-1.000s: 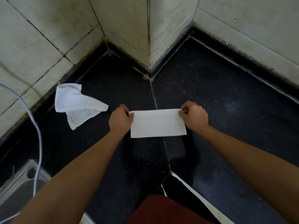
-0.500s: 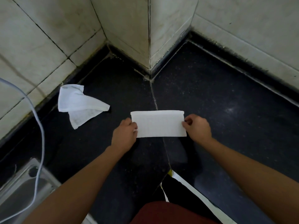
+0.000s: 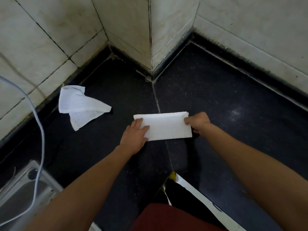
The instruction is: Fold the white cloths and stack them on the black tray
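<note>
A white cloth [image 3: 165, 126], folded into a long rectangle, lies flat on the black counter [image 3: 225, 114] in front of me. My left hand [image 3: 135, 135] rests on its left end with the fingers laid flat. My right hand [image 3: 197, 122] pinches the right end of the cloth with curled fingers. A second white cloth [image 3: 80, 105] lies crumpled and unfolded to the left, near the wall. No black tray is in view.
Tiled walls [image 3: 130, 25] meet in an outward corner right behind the counter. A steel sink [image 3: 20, 192] sits at the lower left, with a pale hose [image 3: 39, 135] hanging over it. The counter's near edge [image 3: 196, 189] runs at the lower right.
Both hands slid from the far corners of the cloth to its side ends. My left hand went from pinching to lying flat on it. The cloth stayed in place.
</note>
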Action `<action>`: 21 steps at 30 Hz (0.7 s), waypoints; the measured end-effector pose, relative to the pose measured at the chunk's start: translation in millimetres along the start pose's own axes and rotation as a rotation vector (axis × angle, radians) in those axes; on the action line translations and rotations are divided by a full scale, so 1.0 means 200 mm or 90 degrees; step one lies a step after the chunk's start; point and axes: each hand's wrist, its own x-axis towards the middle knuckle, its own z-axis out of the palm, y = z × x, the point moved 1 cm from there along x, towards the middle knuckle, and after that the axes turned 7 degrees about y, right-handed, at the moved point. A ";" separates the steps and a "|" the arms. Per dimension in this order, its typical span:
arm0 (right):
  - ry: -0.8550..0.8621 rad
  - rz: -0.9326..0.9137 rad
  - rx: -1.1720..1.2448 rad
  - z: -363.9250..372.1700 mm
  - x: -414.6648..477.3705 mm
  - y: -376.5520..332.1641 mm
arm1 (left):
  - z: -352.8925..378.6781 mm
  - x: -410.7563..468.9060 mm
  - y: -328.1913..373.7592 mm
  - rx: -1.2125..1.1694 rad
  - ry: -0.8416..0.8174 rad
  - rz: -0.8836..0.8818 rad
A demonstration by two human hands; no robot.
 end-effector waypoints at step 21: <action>-0.161 -0.239 -0.185 0.66 -0.24 -0.34 | -0.13 -0.33 -0.37 -0.124 0.100 -0.232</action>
